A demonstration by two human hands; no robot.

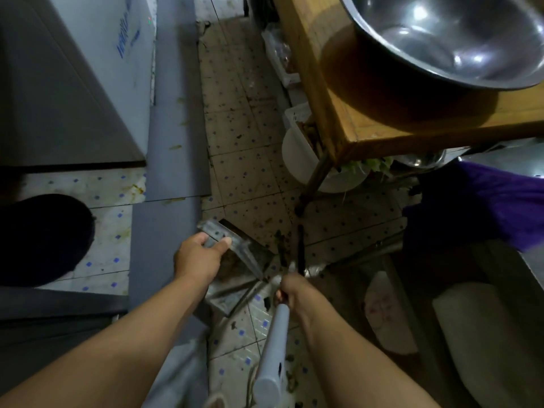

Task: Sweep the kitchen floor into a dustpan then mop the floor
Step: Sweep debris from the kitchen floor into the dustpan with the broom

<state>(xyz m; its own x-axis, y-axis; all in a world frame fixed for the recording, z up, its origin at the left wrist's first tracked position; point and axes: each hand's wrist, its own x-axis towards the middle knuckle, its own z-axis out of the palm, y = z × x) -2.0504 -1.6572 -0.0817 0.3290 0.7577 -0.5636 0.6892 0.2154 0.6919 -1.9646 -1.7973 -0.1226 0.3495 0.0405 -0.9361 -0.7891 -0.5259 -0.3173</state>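
At 6 o'clock the right hand clenches round the pale grey broom handle, which runs up from the bottom edge. Just beyond, at 7 o'clock of centre, the left hand grips the rim of the metal dustpan, its mouth on the dirty tiled floor beside a small pile of debris. Farther off, at 1 o'clock, a steel bowl sits on the wooden counter

The dotted tile floor carries scattered debris and a metal dustpan at 6 o'clock; the wooden tabletop at 2 o'clock bears a steel bowl.
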